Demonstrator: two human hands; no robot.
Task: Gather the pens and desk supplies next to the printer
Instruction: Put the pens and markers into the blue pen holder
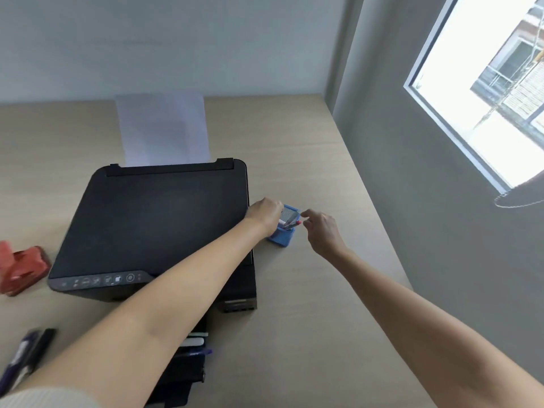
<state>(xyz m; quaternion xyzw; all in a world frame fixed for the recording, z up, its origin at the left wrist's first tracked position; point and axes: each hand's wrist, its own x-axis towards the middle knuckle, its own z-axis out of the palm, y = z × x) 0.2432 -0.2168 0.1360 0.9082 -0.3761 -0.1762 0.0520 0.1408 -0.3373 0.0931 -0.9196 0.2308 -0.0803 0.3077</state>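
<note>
From the head camera, the left hand (265, 212) is gripping the near-left rim of the small blue mesh plastic pen holder (283, 231) standing just beside the black flatbed printer (153, 222), while the right hand (322, 231) is hovering loosely curled and empty beside the pens (290, 222) inside. Steadying the holder while settling those pens upright should be keeping it from tipping; loose dark pens (26, 353) are lying at the desk's near-left, well apart.

Blue mesh pen holder (283, 237), black printer (153, 225), red stapler (22, 267).
</note>
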